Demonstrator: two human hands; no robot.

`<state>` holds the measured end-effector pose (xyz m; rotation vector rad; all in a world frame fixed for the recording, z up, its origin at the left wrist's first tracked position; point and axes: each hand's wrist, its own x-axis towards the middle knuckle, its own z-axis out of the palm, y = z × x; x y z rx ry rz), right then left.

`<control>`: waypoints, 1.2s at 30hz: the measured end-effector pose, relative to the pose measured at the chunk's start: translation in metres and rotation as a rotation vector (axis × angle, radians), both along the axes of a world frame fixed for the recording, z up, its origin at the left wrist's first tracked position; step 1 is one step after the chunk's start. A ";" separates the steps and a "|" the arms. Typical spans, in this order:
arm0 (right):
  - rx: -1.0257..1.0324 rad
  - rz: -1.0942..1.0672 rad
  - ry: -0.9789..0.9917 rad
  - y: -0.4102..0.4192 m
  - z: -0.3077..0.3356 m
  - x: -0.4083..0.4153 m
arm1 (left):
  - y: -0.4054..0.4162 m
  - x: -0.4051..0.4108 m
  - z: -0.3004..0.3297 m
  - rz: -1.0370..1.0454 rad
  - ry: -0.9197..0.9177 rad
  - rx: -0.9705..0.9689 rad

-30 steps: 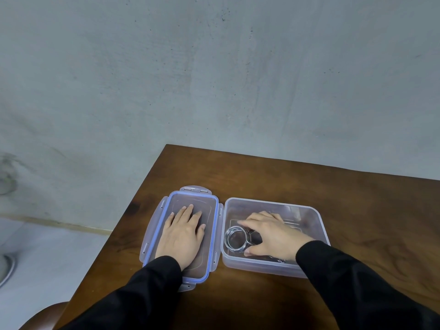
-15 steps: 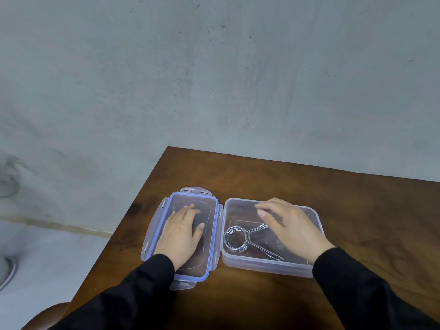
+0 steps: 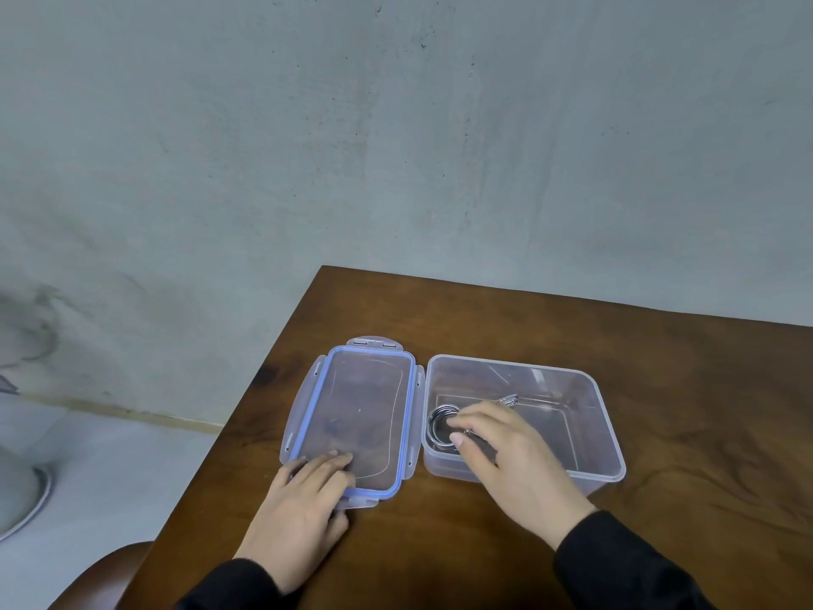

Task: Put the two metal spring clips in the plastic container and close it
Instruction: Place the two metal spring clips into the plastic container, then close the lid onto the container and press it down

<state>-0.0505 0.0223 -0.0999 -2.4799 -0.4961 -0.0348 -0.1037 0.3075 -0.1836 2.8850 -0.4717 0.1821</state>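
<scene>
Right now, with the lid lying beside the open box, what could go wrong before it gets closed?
The right hand reaches over the container, near the coiled metal clips; a clip handle left propped up might stop the lid seating. The left hand touches only the lid's near corner, so lifting from there could let it tip or slip.

A dark brown wooden desk with a visible grain carries everything, its far left corner standing against a grey wall. Two things lie directly on it, near the left edge. A clear lid with a blue seal and flaps at its sides lies flat. Just beside it, on the right, stands a clear plastic container, open at the top. The two almost touch along their long sides. The rest of the wood is bare.
</scene>
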 end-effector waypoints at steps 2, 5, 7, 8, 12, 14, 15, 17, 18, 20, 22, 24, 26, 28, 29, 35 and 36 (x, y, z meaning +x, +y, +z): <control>0.014 -0.008 -0.002 0.002 -0.001 -0.002 | 0.001 0.001 -0.001 -0.031 -0.076 -0.015; 0.042 -0.024 -0.008 0.001 -0.002 -0.004 | 0.002 0.001 0.010 -0.049 -0.206 -0.057; 0.067 -0.044 -0.004 -0.001 0.000 -0.005 | 0.004 0.005 0.026 0.003 -0.274 -0.142; 0.089 -0.062 0.004 -0.002 0.003 -0.006 | 0.006 0.008 0.037 0.035 -0.317 -0.190; 0.212 -0.145 0.045 -0.005 0.021 -0.004 | -0.001 0.021 0.102 0.156 -0.494 -0.506; 0.315 -0.187 0.088 -0.008 0.029 -0.001 | -0.011 0.019 0.138 0.225 -0.646 -0.647; 0.366 -0.205 0.118 -0.011 0.033 0.002 | -0.014 0.018 0.155 0.231 -0.669 -0.711; 0.439 -0.224 0.175 -0.018 0.038 0.005 | -0.020 0.017 0.187 0.197 -0.653 -0.835; 0.490 -0.217 0.198 -0.022 0.040 0.006 | -0.025 0.016 0.200 0.158 -0.615 -0.911; 0.654 -0.186 0.213 -0.030 0.046 0.006 | -0.036 0.016 0.222 0.081 -0.532 -1.037; 0.822 -0.159 0.187 -0.040 0.052 0.005 | -0.056 0.019 0.233 0.041 -0.443 -1.151; 0.932 -0.226 0.147 -0.051 0.059 0.004 | -0.074 0.026 0.235 0.049 -0.354 -1.295; 1.005 -0.360 0.122 -0.065 0.065 0.002 | -0.087 0.036 0.229 0.078 -0.237 -1.439; 1.005 -0.465 0.087 -0.085 0.067 0.000 | -0.094 0.048 0.218 0.133 -0.108 -1.512; 0.994 -0.498 0.078 -0.095 0.068 0.000 | -0.097 0.055 0.209 0.181 -0.048 -1.510; 0.885 -0.583 0.219 -0.137 0.041 0.008 | -0.114 0.086 0.137 0.475 0.155 -1.135; 0.855 -0.589 0.242 -0.140 0.032 0.010 | -0.118 0.088 0.127 0.509 0.168 -1.053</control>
